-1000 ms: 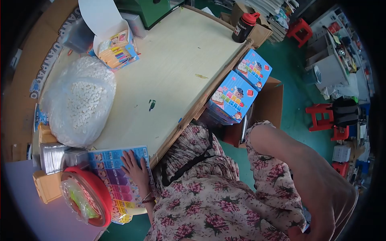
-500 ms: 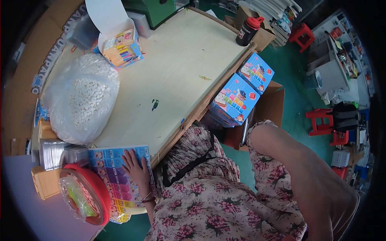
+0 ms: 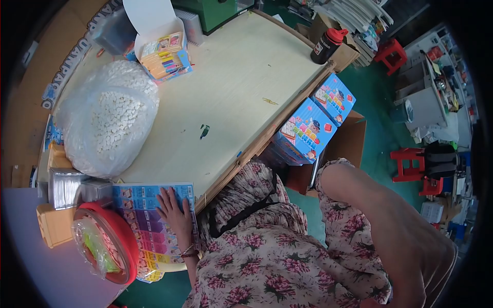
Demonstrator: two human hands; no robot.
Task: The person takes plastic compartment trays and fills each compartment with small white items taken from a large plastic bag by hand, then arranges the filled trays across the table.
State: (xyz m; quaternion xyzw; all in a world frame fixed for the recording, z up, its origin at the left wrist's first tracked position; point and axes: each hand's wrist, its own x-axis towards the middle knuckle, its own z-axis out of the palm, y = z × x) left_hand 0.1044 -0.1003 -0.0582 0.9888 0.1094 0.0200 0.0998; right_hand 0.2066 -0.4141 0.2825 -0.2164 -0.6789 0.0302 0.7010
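Note:
My left hand (image 3: 175, 215) lies flat, palm down, on a colourful printed sheet (image 3: 134, 211), its fingers spread. Blue, purple, pink and yellow rows of small pictures cover the sheet, which lies at the near edge of the table. A red basin (image 3: 132, 246) holding a plastic-wrapped item partly overlaps the sheet's left side. Just beyond it are stacks of small items in clear cases (image 3: 67, 189). A bare limb crosses the lower right, but my right hand does not show.
On the table (image 3: 226, 77) stand a large clear bag of small white pieces (image 3: 110, 120), an open box of colourful packs (image 3: 167, 56) and a black bottle with a red lid (image 3: 327, 46). Blue printed boxes (image 3: 306, 132) sit beside the table edge. Red stools (image 3: 405, 163) stand farther right.
The view has shifted slightly, so the table and its things appear a little displaced. My left hand stays flat on the sheet.

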